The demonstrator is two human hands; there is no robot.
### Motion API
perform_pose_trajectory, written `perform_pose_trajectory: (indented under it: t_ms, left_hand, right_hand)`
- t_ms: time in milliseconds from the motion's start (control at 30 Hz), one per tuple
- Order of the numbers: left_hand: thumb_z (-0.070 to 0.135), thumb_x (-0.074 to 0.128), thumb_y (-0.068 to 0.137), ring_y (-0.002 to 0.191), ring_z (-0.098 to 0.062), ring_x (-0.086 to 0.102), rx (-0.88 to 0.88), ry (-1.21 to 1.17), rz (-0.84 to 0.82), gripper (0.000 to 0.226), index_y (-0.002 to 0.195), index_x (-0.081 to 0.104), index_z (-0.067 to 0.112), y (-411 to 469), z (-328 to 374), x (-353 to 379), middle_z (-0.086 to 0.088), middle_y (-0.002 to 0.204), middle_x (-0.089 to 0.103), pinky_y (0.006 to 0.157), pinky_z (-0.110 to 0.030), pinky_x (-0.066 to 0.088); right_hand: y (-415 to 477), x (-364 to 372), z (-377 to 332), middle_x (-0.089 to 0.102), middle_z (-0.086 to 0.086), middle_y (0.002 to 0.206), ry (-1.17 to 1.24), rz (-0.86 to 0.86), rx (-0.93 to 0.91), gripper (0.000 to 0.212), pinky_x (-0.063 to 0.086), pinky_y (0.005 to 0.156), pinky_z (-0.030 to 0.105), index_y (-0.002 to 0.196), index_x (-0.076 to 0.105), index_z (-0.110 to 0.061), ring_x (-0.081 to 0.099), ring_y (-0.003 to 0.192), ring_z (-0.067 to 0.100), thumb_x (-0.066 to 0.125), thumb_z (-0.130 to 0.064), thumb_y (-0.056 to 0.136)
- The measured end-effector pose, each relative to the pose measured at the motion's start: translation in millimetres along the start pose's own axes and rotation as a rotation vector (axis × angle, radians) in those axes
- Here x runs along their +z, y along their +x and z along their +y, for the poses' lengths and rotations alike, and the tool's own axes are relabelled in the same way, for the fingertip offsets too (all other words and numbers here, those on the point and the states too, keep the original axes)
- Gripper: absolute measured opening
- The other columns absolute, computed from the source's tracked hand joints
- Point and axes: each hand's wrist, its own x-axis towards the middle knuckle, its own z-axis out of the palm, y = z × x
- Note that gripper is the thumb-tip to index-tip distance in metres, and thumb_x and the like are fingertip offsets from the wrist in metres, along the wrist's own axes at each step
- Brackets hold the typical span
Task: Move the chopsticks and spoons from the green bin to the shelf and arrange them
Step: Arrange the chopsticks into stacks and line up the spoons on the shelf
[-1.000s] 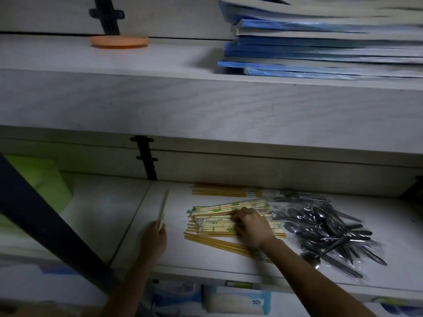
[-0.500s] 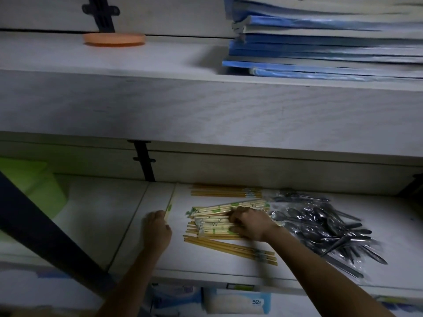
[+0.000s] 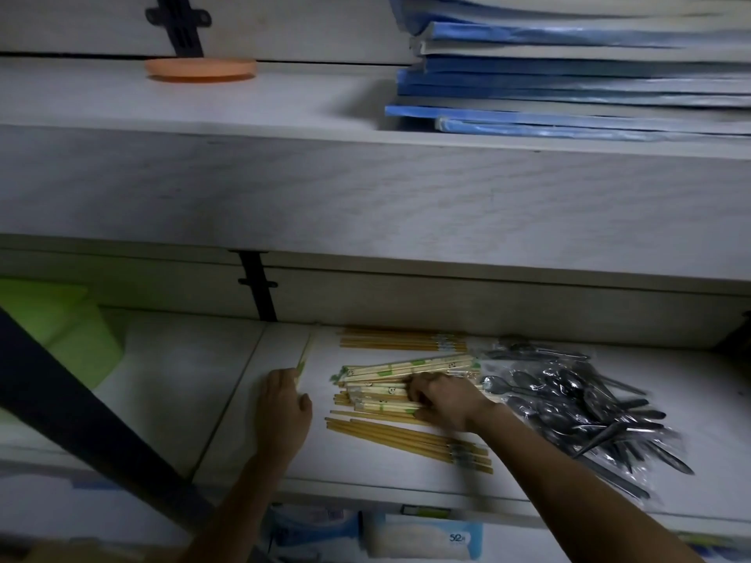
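Chopsticks (image 3: 378, 406) lie piled on the shelf (image 3: 357, 477) under your right hand (image 3: 447, 404), its fingers curled onto the wrapped packs. Your left hand (image 3: 284, 408) pinches one wrapped pair (image 3: 305, 357), closer to the pile than before. Spoons (image 3: 589, 404) sit right of your right hand.

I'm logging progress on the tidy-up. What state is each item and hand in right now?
Left hand: grips one wrapped pair, apart from the pile.
Right hand: fingers curled on the wrapped chopsticks.
Bare chopsticks: lying flat on the shelf.
Spoons: heaped, in clear plastic.
Green bin: far left, contents hidden.
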Motion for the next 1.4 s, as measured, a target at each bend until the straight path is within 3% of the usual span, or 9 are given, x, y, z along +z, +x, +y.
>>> perform_pose_trajectory:
  t_ms: [300,433,600,733,867,967,1100,1233,1400]
  left_hand:
    - [0.007,0.061,0.084,0.115,-0.023,0.049,0.061,-0.088,-0.038,0.031,0.115,0.057,0.009,-10.6,16.0,8.5,-0.01,0.12,0.055,0.09,-0.029,0.044]
    - [0.007,0.059,0.085,0.117,-0.024,0.048,0.074,-0.102,-0.055,0.029,0.114,0.058,0.008,-13.6,21.2,11.3,-0.01,0.121,0.054,0.094,-0.032,0.043]
    - [0.001,0.06,0.082,0.104,-0.026,0.056,0.219,-0.101,-0.037,0.025,0.106,0.064,0.008,-9.8,28.2,19.2,-0.01,0.107,0.063,0.085,-0.031,0.044]
    - [0.006,0.054,0.088,0.105,-0.016,0.051,0.434,-0.117,-0.173,0.024,0.108,0.065,0.009,-7.7,51.6,32.3,-0.005,0.109,0.061,0.09,-0.027,0.042]
    - [0.022,0.051,0.092,0.113,-0.012,0.048,0.575,-0.029,-0.294,0.028,0.118,0.061,0.018,-7.5,73.9,47.1,0.004,0.118,0.056,0.093,-0.022,0.034]
    - [0.024,0.047,0.094,0.115,-0.014,0.047,0.562,0.024,-0.326,0.029,0.12,0.059,0.018,-4.0,84.7,54.4,0.003,0.119,0.056,0.096,-0.025,0.034]
    - [0.024,0.051,0.092,0.116,-0.015,0.047,0.552,0.127,-0.403,0.027,0.118,0.058,0.019,7.5,96.7,56.2,0.002,0.122,0.054,0.096,-0.026,0.036]
    - [0.021,0.053,0.092,0.113,-0.017,0.049,0.54,0.225,-0.523,0.026,0.117,0.056,0.016,19.0,112.6,53.4,-0.001,0.124,0.053,0.093,-0.028,0.04]
    - [0.019,0.05,0.093,0.123,-0.023,0.042,0.636,0.4,-0.614,0.032,0.124,0.048,0.011,22.2,120.5,55.7,-0.007,0.134,0.045,0.103,-0.034,0.037]
  right_hand:
    - [-2.2,6.4,-4.2,0.048,0.012,0.136,-0.131,0.086,-0.077,0.043,0.047,0.09,0.04,0.137,0.035,-0.011,0.054,0.112,0.029,0.038,-0.027,0.097]
    - [-7.1,3.5,-2.2,0.046,0.011,0.138,-0.007,0.111,-0.033,0.042,0.045,0.092,0.037,0.14,0.031,-0.018,0.053,0.115,0.027,0.034,-0.026,0.099]
    - [-23.6,-14.1,4.4,0.058,0.013,0.107,0.36,0.484,0.045,0.025,0.043,0.076,0.036,0.112,0.05,-0.011,0.058,0.093,0.031,0.038,-0.026,0.098]
    - [-41.9,-24.9,16.6,0.052,-0.003,0.075,0.581,0.748,0.106,0.012,0.033,0.057,0.03,0.096,0.053,-0.012,0.047,0.064,0.014,0.044,-0.02,0.096]
    - [-62.1,-19.5,31.3,0.048,-0.008,0.065,0.671,0.755,0.144,0.01,0.032,0.053,0.023,0.088,0.05,-0.016,0.045,0.057,0.007,0.046,-0.02,0.096]
    - [-77.4,-10.6,37.4,0.054,-0.001,0.069,0.692,0.726,0.148,0.011,0.035,0.054,0.022,0.086,0.051,-0.023,0.05,0.059,0.01,0.046,-0.022,0.095]
    - [-95.0,-0.4,39.7,0.05,-0.009,0.067,0.733,0.73,0.177,0.026,0.033,0.053,0.012,0.08,0.046,-0.035,0.049,0.063,0.001,0.047,-0.015,0.095]
    - [-106.1,10.7,42.5,0.052,-0.004,0.068,0.787,0.71,0.193,0.017,0.035,0.056,0.02,0.084,0.051,-0.029,0.047,0.06,0.006,0.046,-0.017,0.095]
    - [-115.1,17.3,44.1,0.062,0.007,0.074,0.805,0.749,0.231,0.015,0.041,0.06,0.028,0.09,0.054,-0.029,0.054,0.064,0.014,0.048,-0.016,0.094]
